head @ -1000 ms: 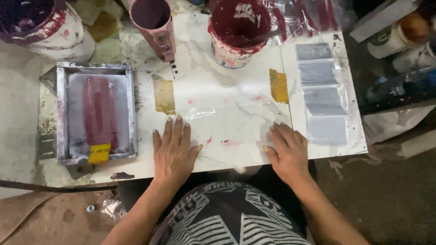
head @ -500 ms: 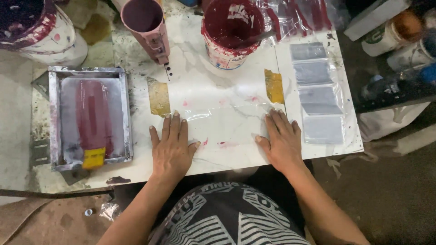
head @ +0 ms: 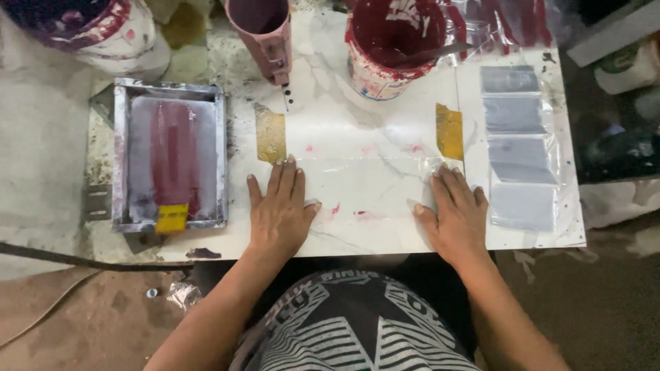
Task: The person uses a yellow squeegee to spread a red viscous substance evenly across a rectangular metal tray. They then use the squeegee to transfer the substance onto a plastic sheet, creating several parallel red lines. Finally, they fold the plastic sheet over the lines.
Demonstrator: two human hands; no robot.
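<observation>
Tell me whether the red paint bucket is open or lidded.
Open: the red paint bucket has no lid, and dark red paint and a stirring stick show inside.

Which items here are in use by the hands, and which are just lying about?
In hand:
left hand and right hand, flat on the clear plastic sheet
yellow tape strips at the sheet's ends

Lying about:
framed printing screen
red ink bucket
pink cup
row of grey pouches

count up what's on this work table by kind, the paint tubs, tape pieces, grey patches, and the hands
Paint containers: 3, a bucket, a pink jug, a red tub
Yellow tape strips on the slab: 2
Grey patches: 4
Framed screen: 1
Hands: 2, left hand, right hand
Total: 12
</observation>
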